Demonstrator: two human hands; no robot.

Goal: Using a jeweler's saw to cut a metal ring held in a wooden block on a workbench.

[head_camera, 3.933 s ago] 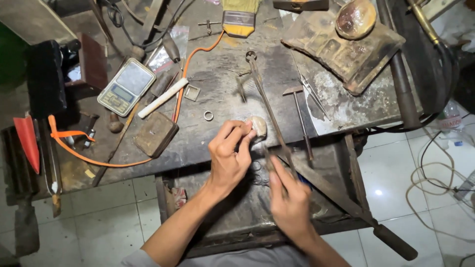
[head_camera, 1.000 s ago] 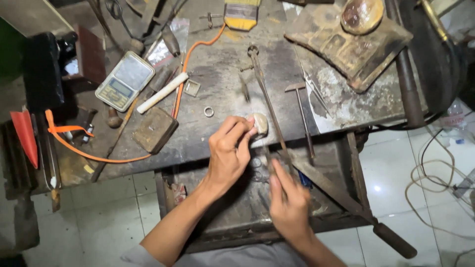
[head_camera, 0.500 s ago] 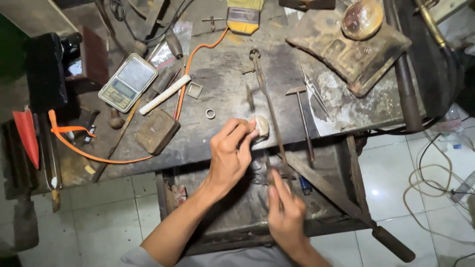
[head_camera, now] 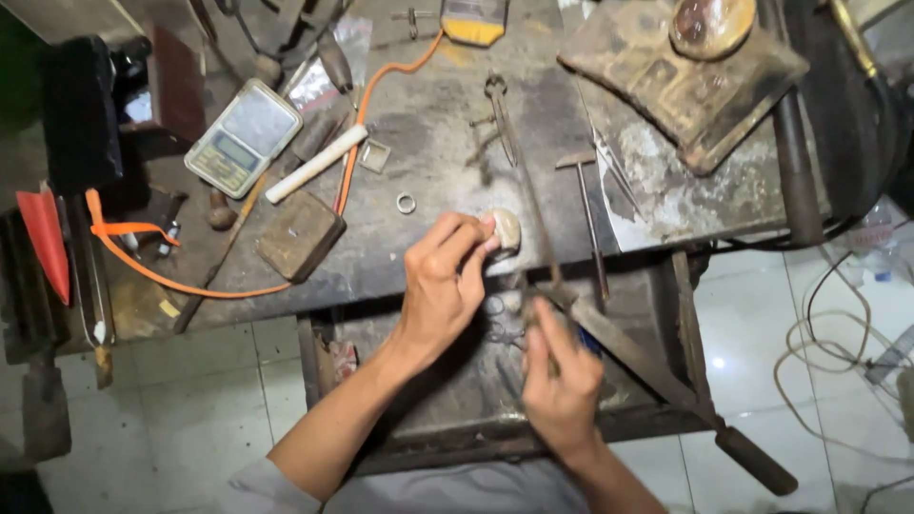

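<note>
Right now your left hand (head_camera: 446, 276) is curled at the front edge of the workbench (head_camera: 447, 171), fingertips pinched round a small pale rounded lump (head_camera: 505, 231) and pressing it down on the dark, scuffed top. Your right hand (head_camera: 560, 381) sits lower, over the open drawer (head_camera: 457, 400) beneath the bench, fingers closed round a thin tool whose tip is too blurred to make out; it points up toward the lump without clearly touching it. Just beside your left fingers lies a slim hammer (head_camera: 586, 214), head away from you, and long pincers (head_camera: 509, 124) run alongside it. A small metal ring (head_camera: 406, 202) rests near the lump, on its left. Further left you've got a brown block (head_camera: 299, 234), a white rod (head_camera: 315, 164) and a pocket scale (head_camera: 243, 136), with an orange cord (head_camera: 205, 286) looping round them. Up at the far right corner a worn slab (head_camera: 685, 90) carries a glossy oval dish (head_camera: 712, 24).
</note>
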